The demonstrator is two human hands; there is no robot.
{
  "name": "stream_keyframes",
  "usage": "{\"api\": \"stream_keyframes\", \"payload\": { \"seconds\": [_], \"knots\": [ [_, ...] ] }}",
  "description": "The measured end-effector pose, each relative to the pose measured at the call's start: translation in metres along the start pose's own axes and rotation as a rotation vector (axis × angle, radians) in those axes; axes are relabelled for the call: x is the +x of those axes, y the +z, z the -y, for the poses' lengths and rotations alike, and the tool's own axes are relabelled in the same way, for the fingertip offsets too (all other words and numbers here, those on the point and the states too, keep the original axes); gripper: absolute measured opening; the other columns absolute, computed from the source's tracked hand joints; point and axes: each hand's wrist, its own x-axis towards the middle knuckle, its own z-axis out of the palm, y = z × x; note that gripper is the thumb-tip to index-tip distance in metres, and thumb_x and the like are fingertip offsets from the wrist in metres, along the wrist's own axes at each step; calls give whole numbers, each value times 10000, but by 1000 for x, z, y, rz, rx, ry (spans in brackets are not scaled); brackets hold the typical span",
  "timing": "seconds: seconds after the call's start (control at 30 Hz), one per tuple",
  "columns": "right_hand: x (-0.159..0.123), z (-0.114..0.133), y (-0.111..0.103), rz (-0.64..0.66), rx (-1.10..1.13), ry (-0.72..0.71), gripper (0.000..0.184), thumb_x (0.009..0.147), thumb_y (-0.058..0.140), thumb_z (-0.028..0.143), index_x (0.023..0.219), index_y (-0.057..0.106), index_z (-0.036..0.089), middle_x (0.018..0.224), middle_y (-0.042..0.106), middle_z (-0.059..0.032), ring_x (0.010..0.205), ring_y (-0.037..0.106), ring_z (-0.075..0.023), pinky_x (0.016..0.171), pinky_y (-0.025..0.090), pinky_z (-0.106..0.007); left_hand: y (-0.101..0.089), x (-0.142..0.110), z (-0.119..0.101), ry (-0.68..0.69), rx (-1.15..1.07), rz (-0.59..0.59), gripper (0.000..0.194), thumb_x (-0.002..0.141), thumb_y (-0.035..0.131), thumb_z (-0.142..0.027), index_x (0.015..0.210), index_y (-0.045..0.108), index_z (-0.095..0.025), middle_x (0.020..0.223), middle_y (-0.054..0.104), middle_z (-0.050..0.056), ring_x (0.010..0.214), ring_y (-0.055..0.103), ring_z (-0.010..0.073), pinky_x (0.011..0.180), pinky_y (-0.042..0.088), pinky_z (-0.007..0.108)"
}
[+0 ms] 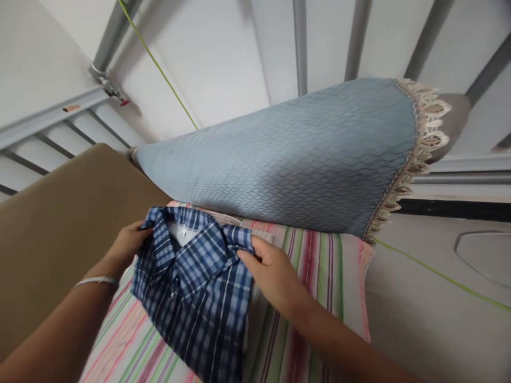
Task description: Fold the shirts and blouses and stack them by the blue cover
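Observation:
A blue and white checked shirt [207, 298] lies folded narrow, collar at the far end, over a striped cloth-covered surface [315, 276]. My left hand [130, 242] pinches the shirt by its left shoulder, beside the collar [199, 250]. At the opposite shoulder, my right hand [271, 268] grips the fabric between thumb and fingers. A white label patch shows inside the neck. The lower end of the shirt runs out of view at the bottom edge.
Behind the striped cloth lies a long blue quilted bolster [271, 159] with a lace trim [431, 127]. To the left stands a brown flat-sided block [80, 213]. Grey metal railings [299, 48] rise behind, and a thin green cord [159, 66] runs past the bolster.

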Motion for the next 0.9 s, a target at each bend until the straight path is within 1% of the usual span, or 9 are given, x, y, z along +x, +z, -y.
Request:
{"api": "stream_keyframes", "payload": {
  "seconds": [0.1, 0.23, 0.37, 0.47, 0.57, 0.67, 0.73, 0.83, 0.9],
  "knots": [
    [18, -27, -5, -89, -124, 54, 182, 777, 513, 308, 818, 644, 188, 678, 627, 7, 650, 539, -145, 590, 401, -240, 33, 10, 3, 3, 28, 102, 273, 555, 647, -236, 807, 715, -154, 664, 711, 20, 618, 623, 174, 581, 472, 245],
    [23, -46, -6, -102, -115, 69, 197, 768, 506, 318, 852, 640, 200, 651, 622, 16, 604, 519, -134, 548, 384, -232, 64, 12, 12, 2, 100, 96, 285, 563, 609, -227, 817, 713, -149, 637, 698, 26, 587, 603, 174, 541, 435, 241],
    [22, -44, -7, -146, -70, 81, 199, 766, 499, 345, 804, 623, 193, 629, 605, 17, 577, 501, -128, 523, 366, -229, 62, 12, 8, 34, 122, 60, 321, 604, 584, -253, 877, 710, -141, 673, 705, 33, 602, 606, 174, 574, 444, 249],
    [23, -46, -8, -196, -27, 69, 233, 762, 501, 404, 752, 593, 190, 587, 572, 21, 551, 485, -127, 510, 356, -230, 60, 15, 0, 79, 127, 9, 335, 641, 584, -264, 929, 704, -143, 799, 723, 49, 734, 632, 186, 666, 457, 249],
    [27, -51, -10, -227, -31, 61, 249, 752, 506, 429, 735, 575, 190, 586, 568, 19, 558, 490, -130, 514, 357, -232, 69, 17, -6, 106, 156, -25, 297, 676, 571, -236, 919, 705, -131, 867, 723, 73, 830, 633, 207, 733, 450, 260],
    [29, -54, -10, -235, -89, 84, 248, 744, 509, 433, 700, 550, 192, 578, 564, 18, 546, 483, -128, 506, 349, -231, 82, 15, -8, 106, 179, -1, 265, 693, 565, -193, 908, 702, -119, 874, 722, 96, 846, 640, 222, 764, 452, 278],
    [29, -55, -10, -232, -112, 99, 254, 746, 503, 439, 684, 534, 194, 576, 564, 17, 538, 483, -128, 497, 345, -231, 86, 10, -9, 98, 181, 0, 326, 706, 570, -190, 1005, 668, -104, 955, 708, 126, 893, 638, 234, 799, 456, 296],
    [29, -59, -11, -222, -116, 115, 267, 750, 501, 456, 712, 551, 197, 574, 571, 16, 532, 496, -136, 494, 359, -237, 76, -16, -2, 92, 180, -78, 539, 741, 588, -270, 1237, 508, -75, 1221, 585, 191, 1112, 552, 261, 934, 414, 339],
    [28, -62, -12, -215, -133, 113, 285, 752, 501, 473, 742, 575, 198, 570, 579, 10, 525, 499, -143, 502, 371, -246, 59, -55, 15, 153, 206, -129, 607, 761, 582, -332, 1296, 440, -82, 1324, 497, 192, 1234, 451, 263, 1030, 342, 359]
  ]
}}
